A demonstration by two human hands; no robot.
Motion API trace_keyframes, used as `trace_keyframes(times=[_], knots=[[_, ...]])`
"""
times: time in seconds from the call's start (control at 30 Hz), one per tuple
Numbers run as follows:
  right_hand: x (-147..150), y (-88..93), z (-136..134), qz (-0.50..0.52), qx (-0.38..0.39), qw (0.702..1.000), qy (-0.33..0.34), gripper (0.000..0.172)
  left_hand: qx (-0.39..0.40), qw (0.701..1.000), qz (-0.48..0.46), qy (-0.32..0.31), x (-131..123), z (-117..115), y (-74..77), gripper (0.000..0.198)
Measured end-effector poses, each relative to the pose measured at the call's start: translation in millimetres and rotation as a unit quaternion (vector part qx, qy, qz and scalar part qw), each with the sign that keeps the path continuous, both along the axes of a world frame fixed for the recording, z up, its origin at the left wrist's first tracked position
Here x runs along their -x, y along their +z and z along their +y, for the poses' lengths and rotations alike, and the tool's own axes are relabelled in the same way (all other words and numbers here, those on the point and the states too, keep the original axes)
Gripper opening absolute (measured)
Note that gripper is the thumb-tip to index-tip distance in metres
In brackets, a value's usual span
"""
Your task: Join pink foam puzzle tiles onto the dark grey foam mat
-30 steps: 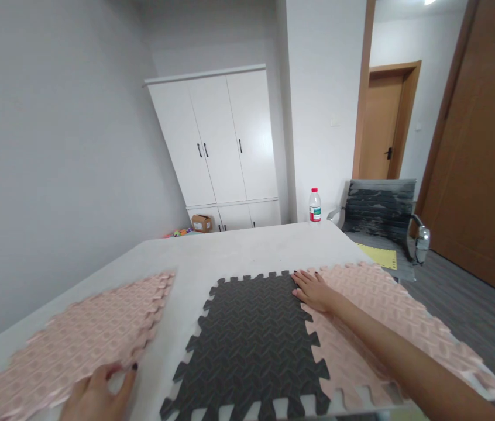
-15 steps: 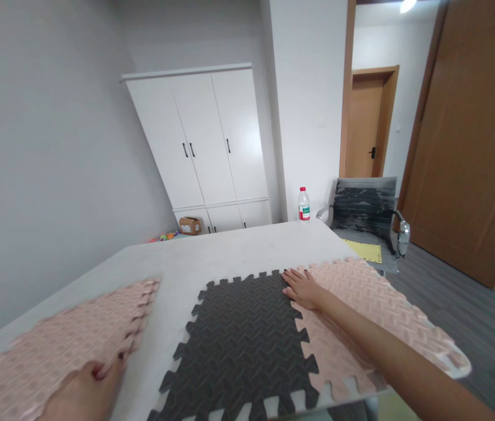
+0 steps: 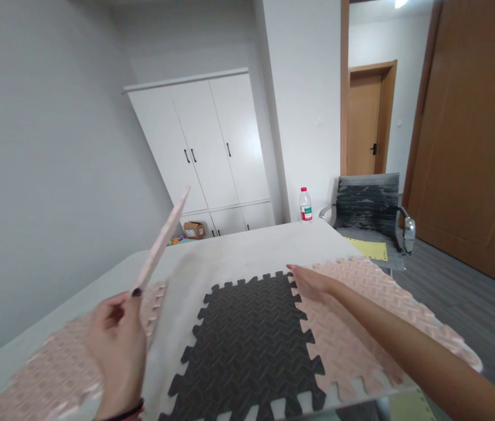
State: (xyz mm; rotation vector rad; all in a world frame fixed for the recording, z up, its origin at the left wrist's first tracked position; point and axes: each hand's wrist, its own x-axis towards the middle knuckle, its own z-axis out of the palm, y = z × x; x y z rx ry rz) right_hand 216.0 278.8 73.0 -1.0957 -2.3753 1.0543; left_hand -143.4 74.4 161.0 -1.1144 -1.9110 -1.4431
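- Left hand (image 3: 118, 345) is pinched shut on a pink foam tile (image 3: 162, 241), lifted edge-on and tilted up toward 1 o'clock, clear of the pink stack (image 3: 50, 374) at 8 o'clock on the bench (image 3: 247, 248).
- Right hand (image 3: 313, 282) lies flat and open, fingers spread on the seam where the dark tile (image 3: 250, 333) meets the pink tile (image 3: 361, 316) at 3 o'clock.
- Looks like the pick-up step; next it probably needs the tile's teeth lined up with the dark tile's free left edge.
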Motion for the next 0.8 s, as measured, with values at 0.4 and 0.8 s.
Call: trace_keyframes(times=[0.4, 0.8], knots=[[-154.4, 35.5, 84.3, 0.339, 0.167, 0.873, -0.31, 0.052, 0.192, 0.877, 0.109, -0.427, -148.6, 167.3, -49.6, 0.01], [-198.8, -38.1, 143.0, 0.196, 0.059, 0.897, -0.391, 0.068, 0.361, 0.844, 0.149, -0.368, -192.4, 243.3, -89.5, 0.027]])
